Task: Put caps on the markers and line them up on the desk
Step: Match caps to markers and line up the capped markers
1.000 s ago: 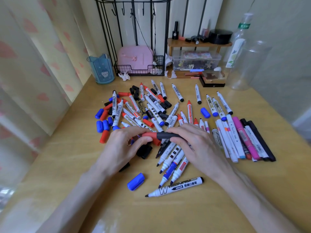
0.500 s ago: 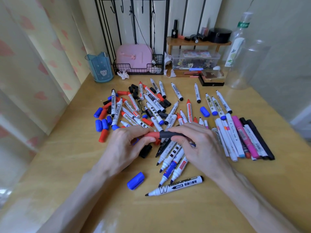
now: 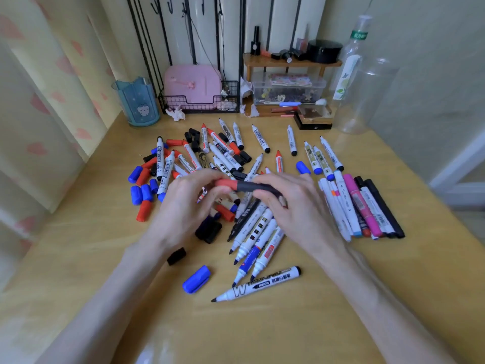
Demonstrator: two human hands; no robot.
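Marker in right fingers, red cap in left fingers

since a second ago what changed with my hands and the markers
The left hand and right hand have raised the black marker with the red cap slightly, away from the person, over the pile of loose markers. Their fingers grip it as before. The loose blue plastic cap, the large white whiteboard marker and the lined-up row of capped markers stayed put.
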